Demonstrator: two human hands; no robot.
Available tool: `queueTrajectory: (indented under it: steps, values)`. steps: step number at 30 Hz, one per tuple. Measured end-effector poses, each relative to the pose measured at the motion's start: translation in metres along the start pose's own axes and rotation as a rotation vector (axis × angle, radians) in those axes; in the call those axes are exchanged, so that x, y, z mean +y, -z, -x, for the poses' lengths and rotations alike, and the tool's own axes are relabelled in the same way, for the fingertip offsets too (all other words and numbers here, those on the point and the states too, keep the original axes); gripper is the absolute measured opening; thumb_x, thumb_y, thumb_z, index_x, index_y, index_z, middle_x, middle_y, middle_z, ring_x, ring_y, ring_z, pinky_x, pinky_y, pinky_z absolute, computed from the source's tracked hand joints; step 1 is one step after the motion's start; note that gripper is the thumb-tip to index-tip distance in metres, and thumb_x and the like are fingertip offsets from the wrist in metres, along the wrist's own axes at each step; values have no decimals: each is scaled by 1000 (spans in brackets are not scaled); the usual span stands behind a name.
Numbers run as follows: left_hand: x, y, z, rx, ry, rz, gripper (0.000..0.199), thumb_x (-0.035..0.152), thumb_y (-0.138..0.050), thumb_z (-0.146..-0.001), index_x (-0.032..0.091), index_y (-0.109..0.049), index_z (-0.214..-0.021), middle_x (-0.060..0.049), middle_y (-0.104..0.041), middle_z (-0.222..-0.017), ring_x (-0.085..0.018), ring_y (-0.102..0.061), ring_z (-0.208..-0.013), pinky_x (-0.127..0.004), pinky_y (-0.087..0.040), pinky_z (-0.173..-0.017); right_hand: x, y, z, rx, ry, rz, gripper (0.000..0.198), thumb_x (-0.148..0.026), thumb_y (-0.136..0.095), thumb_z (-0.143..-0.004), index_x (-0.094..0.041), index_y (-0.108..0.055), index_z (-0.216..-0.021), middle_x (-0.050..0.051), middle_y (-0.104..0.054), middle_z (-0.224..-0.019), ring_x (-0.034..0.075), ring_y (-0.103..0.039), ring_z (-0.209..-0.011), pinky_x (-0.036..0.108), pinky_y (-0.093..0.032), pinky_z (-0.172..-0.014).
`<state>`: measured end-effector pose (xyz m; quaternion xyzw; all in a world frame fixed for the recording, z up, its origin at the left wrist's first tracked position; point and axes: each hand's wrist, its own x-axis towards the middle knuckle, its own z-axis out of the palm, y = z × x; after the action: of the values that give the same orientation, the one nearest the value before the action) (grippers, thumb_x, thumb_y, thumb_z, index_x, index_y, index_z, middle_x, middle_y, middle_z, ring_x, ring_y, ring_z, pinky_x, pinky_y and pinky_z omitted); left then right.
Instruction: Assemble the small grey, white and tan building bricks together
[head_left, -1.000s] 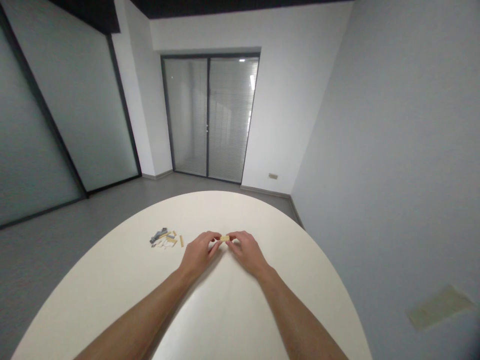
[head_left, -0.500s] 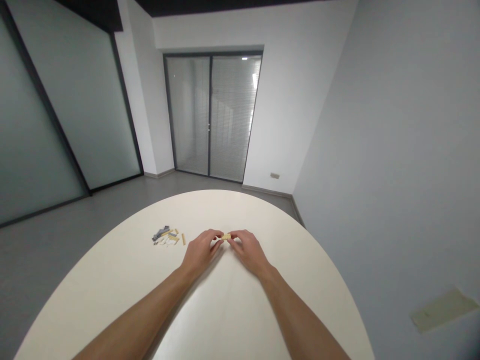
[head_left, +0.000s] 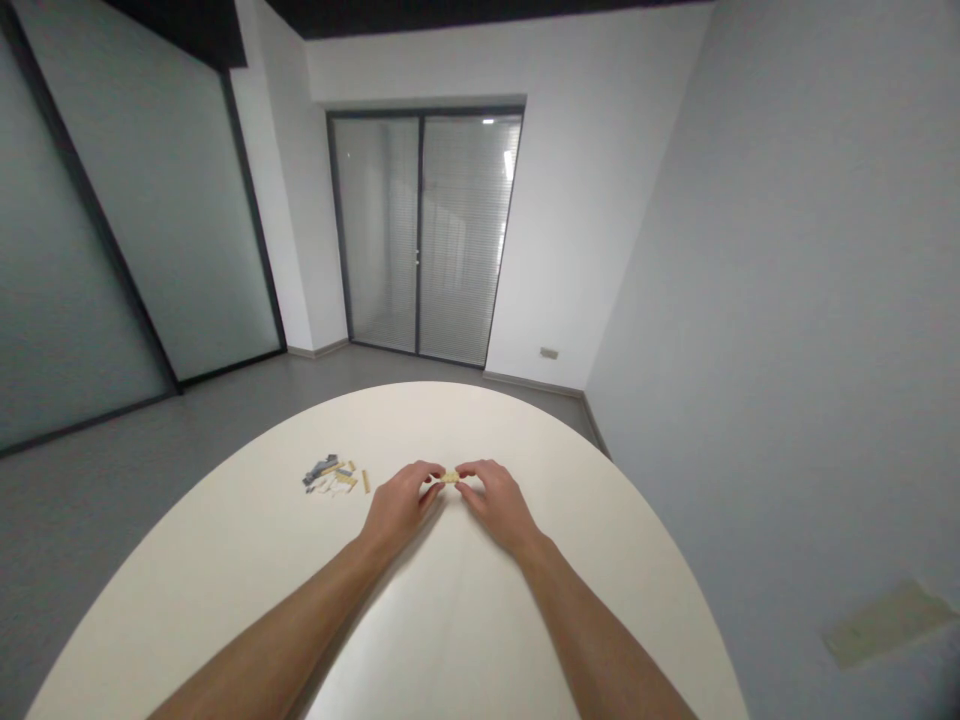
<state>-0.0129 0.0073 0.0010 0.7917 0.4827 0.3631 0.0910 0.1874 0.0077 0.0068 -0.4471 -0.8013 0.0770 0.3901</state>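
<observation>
Between my two hands, just above the white round table (head_left: pixel 457 620), is a small tan toy building brick piece (head_left: pixel 450 477). My left hand (head_left: pixel 401 503) pinches its left end between thumb and fingers. On the other end, the thumb and fingertips of my right hand (head_left: pixel 495 503) are closed. The piece is too small to tell whether it is one brick or several joined together. To the left of my left hand lies a loose pile of small bricks (head_left: pixel 330 477) in grey, tan and white. One long tan brick (head_left: pixel 366 482) lies at the pile's right edge.
The table's curved far edge (head_left: pixel 427 384) lies beyond my hands. A grey-white wall (head_left: pixel 787 350) stands close on the right, with a strip of tape (head_left: pixel 889 625) on it. Glass doors (head_left: pixel 420 235) are at the back.
The tan piece has turned slightly and looks more level between my fingertips. Both hands keep nearly the same place, and the pile is unchanged.
</observation>
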Motion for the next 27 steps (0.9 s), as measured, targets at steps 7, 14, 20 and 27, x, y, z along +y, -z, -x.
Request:
queueTrajectory:
  steps: [7, 14, 20, 27]
  values:
    - [1, 1, 0, 0, 12, 33, 21, 30, -51, -94, 26, -62, -111, -1, -70, -107, -18, -65, -97, -28, -52, -80, 1, -1, -1, 5, 10, 14, 13, -27, -64, -93, -23, -66, -106, 3, -72, -104, 20, -63, -98, 36, -45, -90]
    - [1, 2, 1, 4, 12, 31, 22, 31, -51, -93, 25, -63, -111, -1, -71, -107, -18, -66, -97, -29, -52, -81, 0, 0, -1, 9, 3, 26, 14, -29, -62, -94, -23, -67, -106, 4, -72, -104, 21, -63, -98, 36, -46, -89]
    - [-2, 0, 1, 16, 33, 48, 24, 35, -51, -93, 25, -63, -112, -2, -71, -106, -18, -67, -96, -28, -54, -78, 1, -1, -1, 9, 6, 28, 14, -31, -61, -95, -23, -67, -105, 4, -72, -104, 21, -63, -98, 36, -46, -89]
    - [-2, -1, 0, 14, 39, 44, 24, 37, -50, -95, 24, -63, -111, -2, -71, -104, -18, -67, -95, -29, -54, -77, 1, -2, -1, 9, 2, 26, 13, -30, -63, -95, -23, -66, -105, 3, -72, -105, 20, -63, -98, 36, -46, -89]
